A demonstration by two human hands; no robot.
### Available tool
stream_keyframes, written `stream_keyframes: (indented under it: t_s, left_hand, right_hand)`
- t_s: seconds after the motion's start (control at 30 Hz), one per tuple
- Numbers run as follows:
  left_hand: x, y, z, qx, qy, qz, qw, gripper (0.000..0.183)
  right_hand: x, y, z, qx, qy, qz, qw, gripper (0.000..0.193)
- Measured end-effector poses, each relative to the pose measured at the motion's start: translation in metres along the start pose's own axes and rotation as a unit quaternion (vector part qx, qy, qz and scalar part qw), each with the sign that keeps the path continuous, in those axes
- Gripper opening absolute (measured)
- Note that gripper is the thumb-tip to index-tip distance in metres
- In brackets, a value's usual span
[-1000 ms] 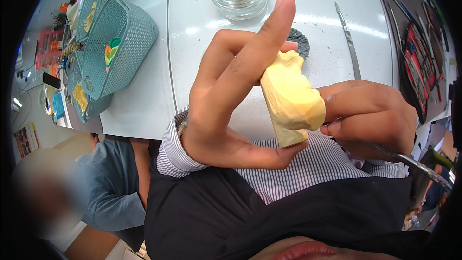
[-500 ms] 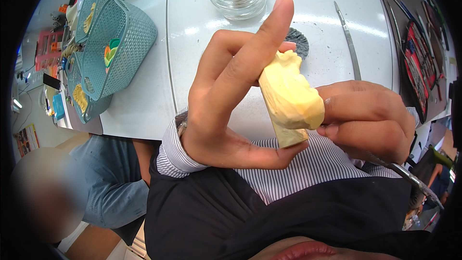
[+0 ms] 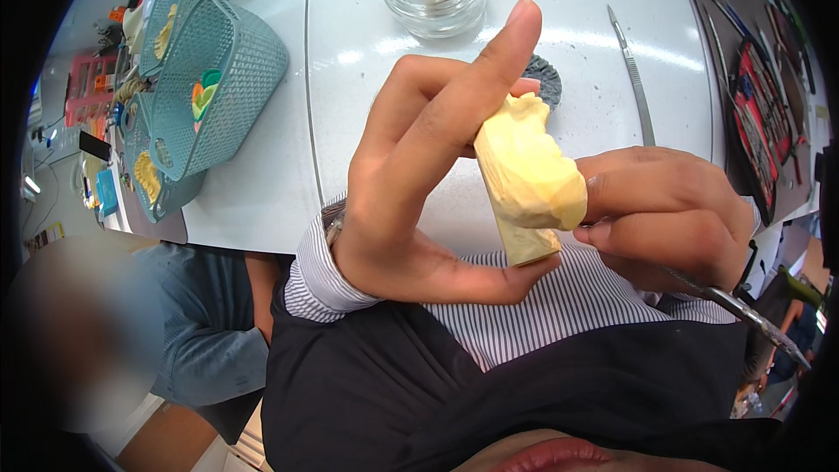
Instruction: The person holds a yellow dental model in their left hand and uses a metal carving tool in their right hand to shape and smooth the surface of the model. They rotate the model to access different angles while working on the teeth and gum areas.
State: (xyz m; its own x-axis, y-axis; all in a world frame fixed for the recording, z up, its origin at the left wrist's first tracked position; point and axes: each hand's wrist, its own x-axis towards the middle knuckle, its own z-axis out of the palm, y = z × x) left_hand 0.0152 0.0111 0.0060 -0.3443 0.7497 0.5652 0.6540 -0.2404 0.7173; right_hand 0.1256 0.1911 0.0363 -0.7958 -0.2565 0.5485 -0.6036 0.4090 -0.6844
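- Left hand [image 3: 389, 201]: thumb under the lower end of the yellow block [image 3: 529, 162], a fingertip at its upper end; grip pinching the block end to end, one finger raised.
- Yellow block: held up over the person's lap, tilted, jagged along its upper part.
- Right hand [image 3: 673, 201]: grip pinched round a metal tool [image 3: 734, 306], fingertips close against the block's right side. Working tip hidden; cannot tell whether it touches.
- Changed over the last second: the tool's outer end sits lower; the left's raised fingertip has dipped slightly. Block nearly where it was. My reading: a small turn of the tool, no fresh hold on the block.
- Worktop [image 3: 577, 0], beyond the hands: dark ridged disc [image 3: 549, 79], partly covered by the left hand; thin knife [image 3: 634, 79] lying to the right; glass lamp [image 3: 433, 16] farther off.
- Right edge: red-and-black tool case [image 3: 756, 114].
- Left: blue-green basket [image 3: 245, 79] holding coloured pieces [image 3: 205, 94]; a neighbour's blue sleeve [image 3: 210, 341] below.
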Motion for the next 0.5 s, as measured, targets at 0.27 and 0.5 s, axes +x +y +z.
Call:
stream_keyframes:
  t_s: [0.27, 0.5]
  left_hand:
    - [0.000, 0.010, -0.018, -0.379, 0.112, -0.056, 0.917, 0.117]
    - [-0.028, 0.008, -0.115, -0.754, 0.262, 0.290, 0.528, 0.090]
  right_hand:
    - [0.004, 0.002, -0.012, -0.065, 0.099, -0.004, 0.993, 0.012]
    - [-0.001, 0.005, 0.006, -0.006, 0.209, -0.023, 0.978, 0.017]
